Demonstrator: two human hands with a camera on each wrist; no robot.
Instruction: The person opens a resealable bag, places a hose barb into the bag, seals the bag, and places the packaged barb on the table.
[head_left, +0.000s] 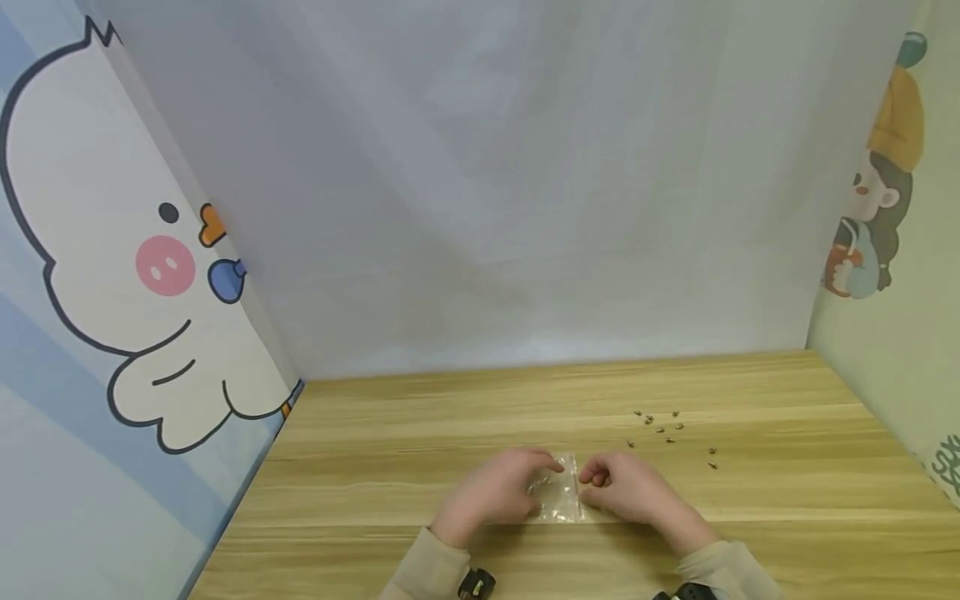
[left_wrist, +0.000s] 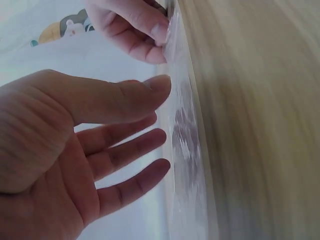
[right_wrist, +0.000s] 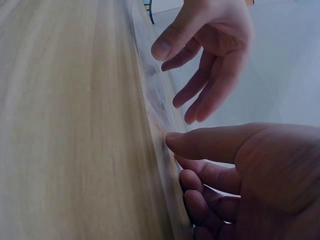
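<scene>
A small clear zip bag [head_left: 561, 502] lies flat on the wooden table, its seal edge toward the right. My left hand [head_left: 495, 490] hovers over the bag's left part, thumb and fingers spread apart and loosely bent, with nothing between them. In the left wrist view its fingertips are close over the clear plastic [left_wrist: 186, 132]. At the seal edge is my right hand [head_left: 633, 490], thumb and forefinger tips right beside the plastic with a gap between them. The other fingers of that hand are loosely curled, as the right wrist view shows.
Several small dark screws [head_left: 660, 430] lie scattered on the table [head_left: 375, 433] beyond and to the right of the right hand. A pale curtain [head_left: 525, 208] hangs behind the table. Printed cartoon panels flank it, a white duck [head_left: 97, 208] at left.
</scene>
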